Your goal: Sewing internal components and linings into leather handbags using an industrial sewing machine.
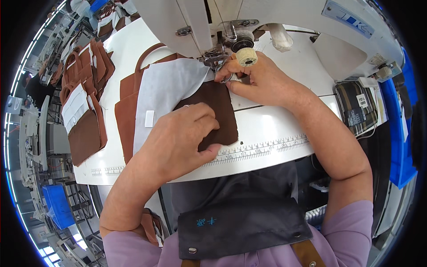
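Note:
My left hand (184, 138) rests over a dark brown panel (222, 113), its fingers loosely bent and the thumb apart near the panel's front edge. Beside and partly under it spreads a pale grey-white lining piece (167, 84) with a small white label (149, 119). Reddish-brown bag pieces (124, 120) with a curved handle (144, 55) lie beneath at the left. Right by the sewing machine's presser foot (216, 60), my right hand (262, 82) is closed, thumb and index finger brought together at the work; what they pinch is largely hidden.
The sewing machine (284, 13) stands across the back of the white table (275, 122). A printed ruler (249, 152) runs along its front edge. At left lies a stack of brown handled pieces (84, 129); at right, a dark checked pouch (356, 107) and a blue bin (402, 151).

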`<state>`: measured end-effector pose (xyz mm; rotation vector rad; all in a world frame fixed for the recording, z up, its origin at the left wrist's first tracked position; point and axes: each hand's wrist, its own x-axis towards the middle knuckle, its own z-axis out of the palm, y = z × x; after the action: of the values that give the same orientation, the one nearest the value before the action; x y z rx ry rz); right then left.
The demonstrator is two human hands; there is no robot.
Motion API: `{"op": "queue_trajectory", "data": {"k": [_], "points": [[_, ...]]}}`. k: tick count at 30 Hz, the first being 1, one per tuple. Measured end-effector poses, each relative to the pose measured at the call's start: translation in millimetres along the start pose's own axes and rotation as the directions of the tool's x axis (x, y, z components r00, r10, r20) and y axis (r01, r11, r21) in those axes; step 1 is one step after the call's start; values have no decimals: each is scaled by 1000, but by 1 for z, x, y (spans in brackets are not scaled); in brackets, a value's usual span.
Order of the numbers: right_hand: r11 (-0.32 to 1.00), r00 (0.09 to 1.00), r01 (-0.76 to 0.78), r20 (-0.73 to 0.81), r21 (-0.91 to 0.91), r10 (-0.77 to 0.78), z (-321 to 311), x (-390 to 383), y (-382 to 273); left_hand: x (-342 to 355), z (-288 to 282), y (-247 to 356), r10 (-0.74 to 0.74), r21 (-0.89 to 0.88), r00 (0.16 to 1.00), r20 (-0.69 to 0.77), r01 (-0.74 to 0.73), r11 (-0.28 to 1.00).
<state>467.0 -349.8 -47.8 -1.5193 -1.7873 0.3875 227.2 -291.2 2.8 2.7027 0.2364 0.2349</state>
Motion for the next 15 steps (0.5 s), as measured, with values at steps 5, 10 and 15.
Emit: {"op": "queue_trajectory", "data": {"k": [5, 10, 15], "points": [[1000, 1000, 11, -4, 26, -11, 1, -2, -3, -3, -2, 3, 31, 64, 999, 38, -34, 997], [999, 999, 48, 5, -9, -48, 0, 0, -3, -8, -7, -1, -63, -107, 998, 3, 63, 992], [999, 999, 32, 33, -32, -31, -3, -1, -6, -5, 10, 9, 32, -35, 994, -107, -36, 999]]}}
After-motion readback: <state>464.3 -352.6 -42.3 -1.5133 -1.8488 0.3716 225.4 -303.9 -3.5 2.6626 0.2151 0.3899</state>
